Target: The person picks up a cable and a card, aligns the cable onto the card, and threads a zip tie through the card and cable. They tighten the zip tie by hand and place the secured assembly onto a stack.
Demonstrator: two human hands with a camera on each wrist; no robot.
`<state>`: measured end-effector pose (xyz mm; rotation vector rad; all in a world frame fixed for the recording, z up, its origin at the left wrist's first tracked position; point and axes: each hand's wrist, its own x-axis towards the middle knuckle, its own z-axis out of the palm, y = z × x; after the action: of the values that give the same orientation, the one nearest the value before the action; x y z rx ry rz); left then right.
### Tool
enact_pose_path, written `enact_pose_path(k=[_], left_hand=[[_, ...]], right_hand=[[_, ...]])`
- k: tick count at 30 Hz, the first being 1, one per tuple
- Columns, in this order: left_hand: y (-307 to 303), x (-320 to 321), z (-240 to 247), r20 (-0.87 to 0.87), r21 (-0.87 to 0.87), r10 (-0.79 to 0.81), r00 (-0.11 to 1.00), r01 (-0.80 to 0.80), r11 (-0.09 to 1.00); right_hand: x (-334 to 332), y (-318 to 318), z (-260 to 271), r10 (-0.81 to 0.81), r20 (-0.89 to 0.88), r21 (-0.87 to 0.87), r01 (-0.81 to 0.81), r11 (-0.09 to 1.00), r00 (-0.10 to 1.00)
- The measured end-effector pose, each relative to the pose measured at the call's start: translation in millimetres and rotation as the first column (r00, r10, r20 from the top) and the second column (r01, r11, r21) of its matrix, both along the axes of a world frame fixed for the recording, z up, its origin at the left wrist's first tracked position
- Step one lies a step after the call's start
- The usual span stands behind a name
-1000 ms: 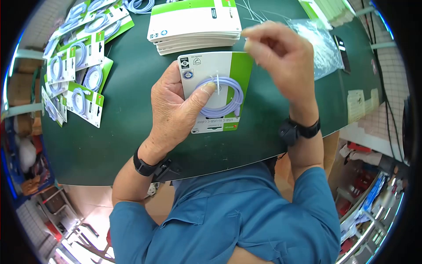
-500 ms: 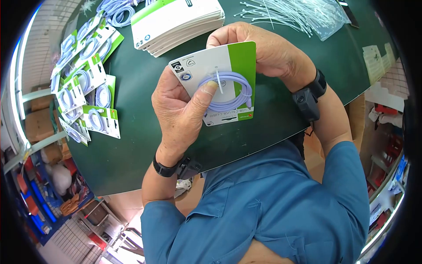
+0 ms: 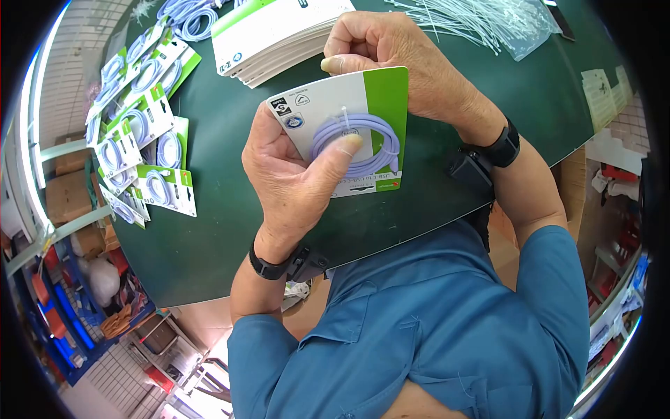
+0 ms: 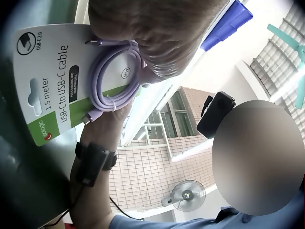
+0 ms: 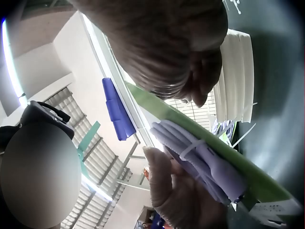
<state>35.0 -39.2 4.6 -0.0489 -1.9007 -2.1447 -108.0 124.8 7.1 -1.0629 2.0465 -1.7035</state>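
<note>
My left hand [image 3: 293,174] grips a white and green packaging card [image 3: 386,87] at its left side, in front of my body. Its thumb presses a coiled lilac USB-C cable [image 3: 382,129] against the card's face. A white cable tie [image 3: 344,115] crosses the coil near the thumb. Past the card's far edge is my right hand [image 3: 412,63], fingers curled and thumb close to the forefinger; I cannot tell whether it pinches anything. In the right wrist view, thin white tie ends [image 5: 245,134] stick out behind the card.
A stack of cards [image 3: 279,35] stands beyond my hands. Several carded cables [image 3: 157,143] lie at the left, with loose coiled cables [image 3: 195,24] behind them. White cable ties [image 3: 464,24] spread beside a clear bag [image 3: 534,31] at the far right. The green table's [image 3: 363,237] near edge runs before me.
My right hand moved from above the card's right corner to behind it, then slightly up, showing more thumb. My left thumb slid right over the coil; less of the front tie shows.
</note>
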Motion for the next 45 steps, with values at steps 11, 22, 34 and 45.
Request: enact_pose_path(k=[11,22,34,45], left_hand=[[-5.3,4.5,-1.1,0.060,0.012,0.021,0.998,-0.021,1.000],[-30.8,-20.9,-9.0,0.158,0.229,0.181,0.971,-0.214,0.950],[-34.6,-23.4,-23.2,0.187,0.621,-0.092,0.978,-0.046,0.782],[-19.2,-21.3,-18.9,-0.161,-0.291,0.305,0.939,-0.341,0.894]], right_hand=[[4.7,-12.2,-33.9,-0.163,-0.500,-0.030,0.171,0.985,0.851],[25.3,-8.8,2.1,-0.020,0.203,-0.054,0.031,0.998,0.979],[27.4,-15.8,-10.9,0.238,0.466,-0.113,-0.210,0.971,0.852],[17.2,-13.7,-18.0,-0.036,0.468,-0.182,0.136,0.974,0.883]])
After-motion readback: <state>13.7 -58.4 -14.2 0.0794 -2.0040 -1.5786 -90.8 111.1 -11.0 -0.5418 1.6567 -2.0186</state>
